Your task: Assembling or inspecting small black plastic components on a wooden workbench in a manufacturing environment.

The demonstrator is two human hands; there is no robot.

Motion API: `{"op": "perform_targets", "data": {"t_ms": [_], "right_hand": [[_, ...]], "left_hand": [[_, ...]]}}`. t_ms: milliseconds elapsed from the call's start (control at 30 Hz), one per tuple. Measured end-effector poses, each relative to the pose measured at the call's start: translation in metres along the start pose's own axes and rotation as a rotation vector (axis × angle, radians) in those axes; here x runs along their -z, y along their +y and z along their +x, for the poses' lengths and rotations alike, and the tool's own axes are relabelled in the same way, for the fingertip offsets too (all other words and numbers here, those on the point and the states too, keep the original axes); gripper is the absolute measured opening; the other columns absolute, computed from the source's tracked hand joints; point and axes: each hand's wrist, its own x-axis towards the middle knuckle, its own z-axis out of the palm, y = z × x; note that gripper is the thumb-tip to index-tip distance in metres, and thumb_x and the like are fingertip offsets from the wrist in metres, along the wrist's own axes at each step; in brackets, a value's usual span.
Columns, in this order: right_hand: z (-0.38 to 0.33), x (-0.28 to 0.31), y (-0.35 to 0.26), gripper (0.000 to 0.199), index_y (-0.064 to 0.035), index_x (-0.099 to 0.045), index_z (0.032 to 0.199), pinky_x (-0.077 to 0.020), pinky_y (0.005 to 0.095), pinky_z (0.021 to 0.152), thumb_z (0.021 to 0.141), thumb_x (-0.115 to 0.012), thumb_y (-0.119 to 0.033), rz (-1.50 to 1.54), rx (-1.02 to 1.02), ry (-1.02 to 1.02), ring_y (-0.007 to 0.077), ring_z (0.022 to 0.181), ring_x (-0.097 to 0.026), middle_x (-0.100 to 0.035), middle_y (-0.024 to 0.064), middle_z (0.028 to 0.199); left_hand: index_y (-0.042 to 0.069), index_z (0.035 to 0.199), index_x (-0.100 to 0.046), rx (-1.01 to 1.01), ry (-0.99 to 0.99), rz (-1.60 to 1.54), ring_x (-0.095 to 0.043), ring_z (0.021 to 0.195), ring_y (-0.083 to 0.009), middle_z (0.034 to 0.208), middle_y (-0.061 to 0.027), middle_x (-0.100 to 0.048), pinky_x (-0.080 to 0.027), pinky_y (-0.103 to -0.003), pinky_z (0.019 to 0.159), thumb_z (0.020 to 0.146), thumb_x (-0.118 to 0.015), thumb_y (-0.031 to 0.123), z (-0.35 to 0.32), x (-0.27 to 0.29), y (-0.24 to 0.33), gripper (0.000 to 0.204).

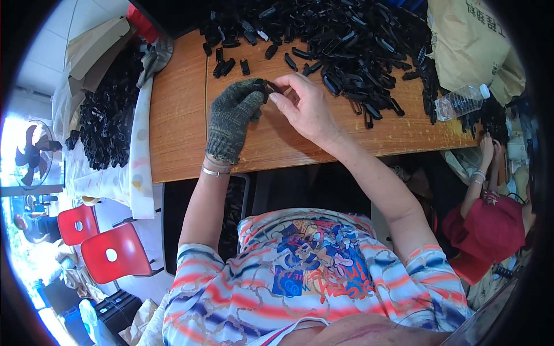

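Note:
My left hand [234, 118], in a dark grey-green knitted glove, is closed around a small black plastic part [269, 88] over the wooden table [179, 115]. From the other side, the thumb and fingers of my bare right hand [306, 106] pinch the same part. Its exact shape is mostly hidden by my fingers. Just beyond my hands lie loose black plastic pieces [244, 67], some of them long and hollow like small casings. They run into a big heap of similar black parts [329, 34] at the table's far side.
A clear plastic bottle [460, 104] lies by a brown paper bag [467, 46] at the right. Another person [487, 225] in dark red works there. On the left, black parts [109, 115] fill a light-lined container; red chairs [115, 252] and a fan [33, 154] stand beyond.

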Motion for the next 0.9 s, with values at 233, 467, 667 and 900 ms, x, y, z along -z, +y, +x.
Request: {"op": "perform_targets", "data": {"t_ms": [233,467,667,900], "right_hand": [[-0.001,-0.005,0.0,0.02,0.0028,-0.063,0.101,-0.0498,0.028,0.06,0.086,-0.074,-0.004,0.028,0.051,0.035,0.0162,0.067,-0.063,-0.063,0.011,0.091],[-0.003,-0.002,0.0,0.019,0.0012,-0.065,0.099,-0.0494,0.0276,0.059,0.084,-0.075,-0.004,-0.03,0.068,0.005,0.0151,0.065,-0.062,-0.063,0.0088,0.087],[-0.011,-0.009,0.007,0.023,-0.0016,-0.065,0.099,-0.0502,0.0307,0.058,0.08,-0.076,-0.002,-0.121,0.13,0.057,0.0202,0.065,-0.064,-0.062,0.0089,0.085],[-0.027,-0.016,-0.002,0.042,-0.0047,-0.055,0.113,-0.0525,0.0388,0.062,0.077,-0.077,-0.005,-0.219,0.12,0.115,0.0291,0.07,-0.066,-0.06,0.0092,0.09]], "left_hand": [[0.004,0.115,-0.071,-0.031,0.016,0.155,-0.061,0.069,-0.0067,0.092,-0.0028,-0.071,-0.05,-0.021,0.06,0.092,-0.068,0.01,-0.004,-0.001,0.005,0.024],[0.004,0.117,-0.07,-0.04,0.048,0.091,-0.06,0.067,-0.0061,0.091,-0.0029,-0.072,-0.048,-0.021,0.057,0.092,-0.068,0.01,-0.006,-0.006,-0.001,0.025],[0.004,0.124,-0.066,-0.057,0.042,0.008,-0.06,0.067,-0.0064,0.091,-0.0036,-0.072,-0.048,-0.021,0.056,0.096,-0.063,0.011,-0.019,-0.017,-0.011,0.029],[0.003,0.115,-0.068,-0.146,0.083,0.144,-0.064,0.077,-0.0116,0.099,-0.0063,-0.07,-0.051,-0.024,0.064,0.098,-0.061,0.013,-0.026,-0.023,-0.01,0.021]]}}
